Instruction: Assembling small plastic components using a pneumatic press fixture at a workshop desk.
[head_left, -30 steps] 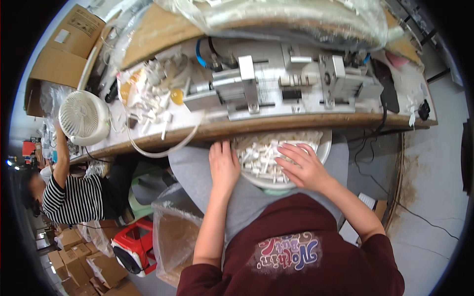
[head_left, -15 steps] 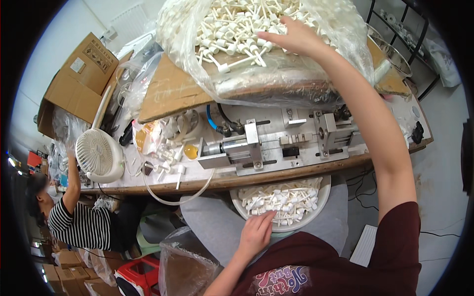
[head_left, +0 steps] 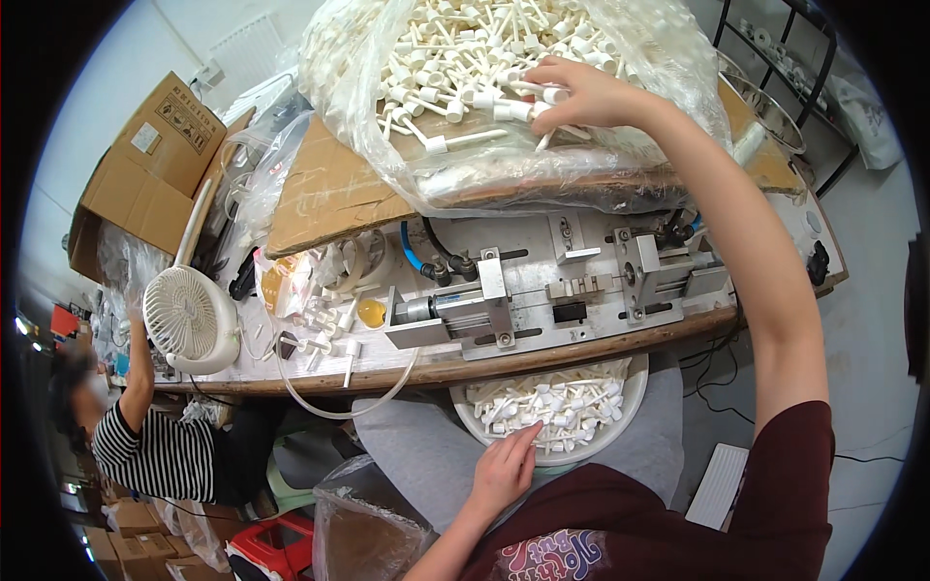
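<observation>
A clear plastic bag lies open on a cardboard sheet, full of white plastic pieces, each a thin stem with a cylindrical head. At the near edge of this heap, my right hand has its thumb and fingers curled around a few pieces; how many is hidden. On my lap stands a white bowl filled with similar pieces. My left hand rests at the bowl's near left rim with fingers stretched out, fingertips touching or just over the pieces, holding nothing visible.
Between bag and bowl, a metal clamping fixture with air hoses is mounted on the bench. Left of it are loose white parts, a yellow round item, and a white fan. A person in a striped shirt sits at the left.
My right hand has moved down and nearer along the heap, its fingers closing round pieces. The left hand stays at the bowl. The view has shifted slightly.
</observation>
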`<state>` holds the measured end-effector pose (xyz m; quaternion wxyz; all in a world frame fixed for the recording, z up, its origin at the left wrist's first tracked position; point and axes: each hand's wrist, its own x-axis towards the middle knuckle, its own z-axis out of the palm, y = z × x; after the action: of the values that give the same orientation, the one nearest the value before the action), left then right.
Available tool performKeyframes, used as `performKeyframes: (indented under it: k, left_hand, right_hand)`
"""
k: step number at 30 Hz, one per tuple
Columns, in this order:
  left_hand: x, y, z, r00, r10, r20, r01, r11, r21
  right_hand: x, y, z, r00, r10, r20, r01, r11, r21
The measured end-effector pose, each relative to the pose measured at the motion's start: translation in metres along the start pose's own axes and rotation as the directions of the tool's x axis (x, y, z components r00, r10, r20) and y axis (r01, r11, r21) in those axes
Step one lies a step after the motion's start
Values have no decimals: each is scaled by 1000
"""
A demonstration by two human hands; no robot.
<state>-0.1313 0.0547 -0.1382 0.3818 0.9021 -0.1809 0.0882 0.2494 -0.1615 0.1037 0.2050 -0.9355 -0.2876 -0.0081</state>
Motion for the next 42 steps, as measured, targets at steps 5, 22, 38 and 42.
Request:
performKeyframes:
  k: [5,22,38,42]
  left_hand:
    - [-1,-1,1,1000,-8,19,8,1000,-5]
    - [11,20,-11,996,90,-14,-90,996,-13]
    - [159,92,-56,969,-174,173,183,45,-982]
    - [149,79,-43,908,-263,327,356,68,-932]
  right_hand:
    - [-34,-2,-11,995,-76,-61,74,997,-33]
    - [-81,12,8,882,60,-468,77,960,268]
    - [-206,-120,91,898,-21,-440,164,943,290]
    - [-229,-127,111,946,73,-315,68,908,412]
